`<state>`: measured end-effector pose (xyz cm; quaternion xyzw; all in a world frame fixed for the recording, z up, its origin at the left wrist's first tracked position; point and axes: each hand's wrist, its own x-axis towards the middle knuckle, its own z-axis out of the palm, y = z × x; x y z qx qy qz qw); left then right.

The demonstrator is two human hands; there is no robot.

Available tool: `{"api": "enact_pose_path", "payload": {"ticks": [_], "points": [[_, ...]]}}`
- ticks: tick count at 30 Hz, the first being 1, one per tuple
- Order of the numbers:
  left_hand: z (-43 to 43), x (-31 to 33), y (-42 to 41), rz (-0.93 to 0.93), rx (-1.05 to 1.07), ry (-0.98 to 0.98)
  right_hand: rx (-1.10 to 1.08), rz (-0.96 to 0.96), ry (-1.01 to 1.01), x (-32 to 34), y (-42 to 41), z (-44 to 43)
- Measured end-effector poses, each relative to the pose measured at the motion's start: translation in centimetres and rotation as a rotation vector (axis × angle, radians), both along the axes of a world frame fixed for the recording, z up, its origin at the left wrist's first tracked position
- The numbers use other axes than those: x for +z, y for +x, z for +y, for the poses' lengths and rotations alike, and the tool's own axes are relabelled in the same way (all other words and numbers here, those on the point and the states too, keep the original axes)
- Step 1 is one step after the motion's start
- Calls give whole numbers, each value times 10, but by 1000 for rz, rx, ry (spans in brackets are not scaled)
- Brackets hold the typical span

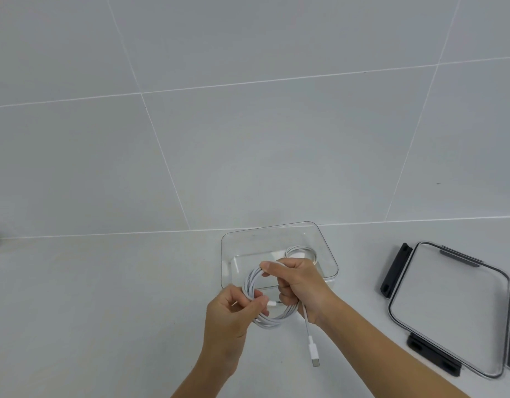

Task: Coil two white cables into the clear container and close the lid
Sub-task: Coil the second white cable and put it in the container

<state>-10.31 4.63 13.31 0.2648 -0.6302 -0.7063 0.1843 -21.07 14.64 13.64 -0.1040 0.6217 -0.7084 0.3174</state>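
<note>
The second cable [272, 307] is gathered into a loose round coil, held in the air just in front of the clear container [228, 254], at about 6 o'clock from it. The right hand [301, 288] is closed around the coil's right side, thumb pinching the top strands. The left hand [233, 317] has its fingers [255, 304] pinched on a short connector end at the coil's left side.

The likely trouble is the coil springing open: nothing binds the loops, so if either grip loosens before the bundle is inside, the strands could fan out and overhang the rim, blocking the lid [449, 308]. The free tail [308, 331] could also snag on the wall or trail outside.

That tail hangs from the coil's lower right, its long axis running roughly 12 to 6 o'clock, plug pointing toward 6. A first coiled cable [301, 251] lies flat in the container's far right corner. The lid rests on the surface at 3 o'clock, well apart.
</note>
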Motion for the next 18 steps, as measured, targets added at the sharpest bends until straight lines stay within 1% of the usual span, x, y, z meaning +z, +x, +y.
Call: {"api": "enact_pose_path", "payload": {"ticks": [2, 4, 7, 9, 10, 13, 15, 18], "points": [[-1, 1, -1, 16, 8, 16, 10, 22, 3, 1, 1, 0], [-2, 0, -3, 2, 13, -12, 18, 50, 9, 3, 1, 1], [-4, -5, -4, -33, 51, -202, 26, 76, 1, 7, 0, 0], [-8, -6, -5, -62, 60, -363, 19, 55, -22, 10, 0, -2], [-10, -7, -5, -64, 51, -410, 15, 30, -36, 11, 0, -2], [-13, -6, -7, -33, -26, -430, 5, -47, -65, 10, 2, -2], [-14, -4, -7, -4, -102, -437, 14, -58, -64, 11, 3, -2], [-16, -3, -7, -11, -187, -511, 16, -79, -69, 9, 4, -3]]}}
